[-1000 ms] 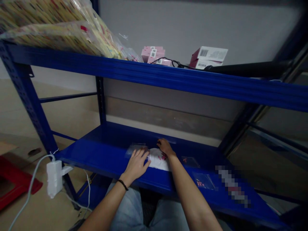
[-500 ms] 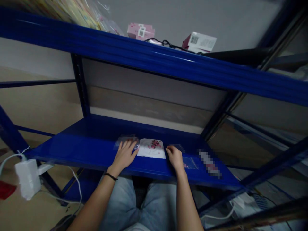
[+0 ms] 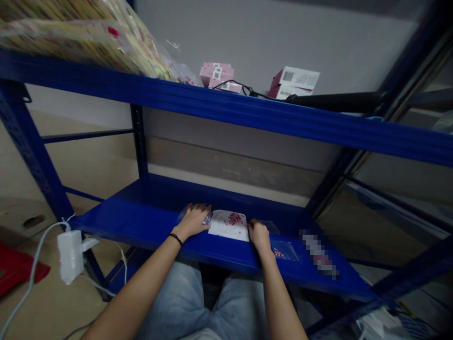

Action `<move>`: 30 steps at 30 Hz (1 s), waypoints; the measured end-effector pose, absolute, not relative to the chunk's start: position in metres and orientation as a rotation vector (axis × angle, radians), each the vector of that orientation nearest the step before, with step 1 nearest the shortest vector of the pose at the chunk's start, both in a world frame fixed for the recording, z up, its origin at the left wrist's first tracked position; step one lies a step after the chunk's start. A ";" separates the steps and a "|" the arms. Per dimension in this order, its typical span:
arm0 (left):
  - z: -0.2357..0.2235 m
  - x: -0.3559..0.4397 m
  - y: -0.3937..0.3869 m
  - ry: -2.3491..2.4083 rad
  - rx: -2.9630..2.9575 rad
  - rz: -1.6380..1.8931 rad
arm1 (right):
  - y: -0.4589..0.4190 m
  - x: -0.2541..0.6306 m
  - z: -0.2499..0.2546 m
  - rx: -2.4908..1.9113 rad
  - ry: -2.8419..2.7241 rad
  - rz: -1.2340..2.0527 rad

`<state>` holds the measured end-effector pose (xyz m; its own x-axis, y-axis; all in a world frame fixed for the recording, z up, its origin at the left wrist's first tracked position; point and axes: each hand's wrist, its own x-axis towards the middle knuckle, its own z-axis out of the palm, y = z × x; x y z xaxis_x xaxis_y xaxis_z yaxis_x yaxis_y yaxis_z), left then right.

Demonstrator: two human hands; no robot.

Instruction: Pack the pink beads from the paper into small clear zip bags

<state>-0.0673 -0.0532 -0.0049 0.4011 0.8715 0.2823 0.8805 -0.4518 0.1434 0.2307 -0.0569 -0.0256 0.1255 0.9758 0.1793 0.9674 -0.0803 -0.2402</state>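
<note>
A white pink-speckled packet lies flat outside any bag, mid-shelf on the blue steel shelf. At 9 o'clock, the left hand rests with fingers spread on a clear plastic bag. At 3 o'clock, the right hand has fingers gathered at the packet's edge; any pinch cannot be told. A second clear bag, holding pink bits, lies at 4 o'clock.

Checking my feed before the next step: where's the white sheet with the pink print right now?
In the head view, the white pink-printed sheet lies on the lower blue steel shelf, between the left hand and the right hand.
</note>
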 end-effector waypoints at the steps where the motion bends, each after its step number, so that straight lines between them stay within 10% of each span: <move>1: -0.004 -0.068 -0.052 -1.612 -2.610 -0.496 | -0.056 0.231 -0.026 -2.093 -1.913 0.038; 19: 0.011 -0.116 -0.036 -1.665 -2.781 -0.555 | -0.037 0.245 -0.027 -1.976 -2.068 0.089; 30: -0.029 -0.097 -0.078 -1.709 -2.282 -1.467 | -0.040 0.236 -0.019 -1.953 -2.214 0.020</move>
<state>-0.0967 -0.0778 -0.0294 0.0140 0.7877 0.6158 0.7281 -0.4302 0.5337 0.2355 -0.0401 -0.0192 -0.1145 0.9846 0.1322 0.9821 0.1322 -0.1344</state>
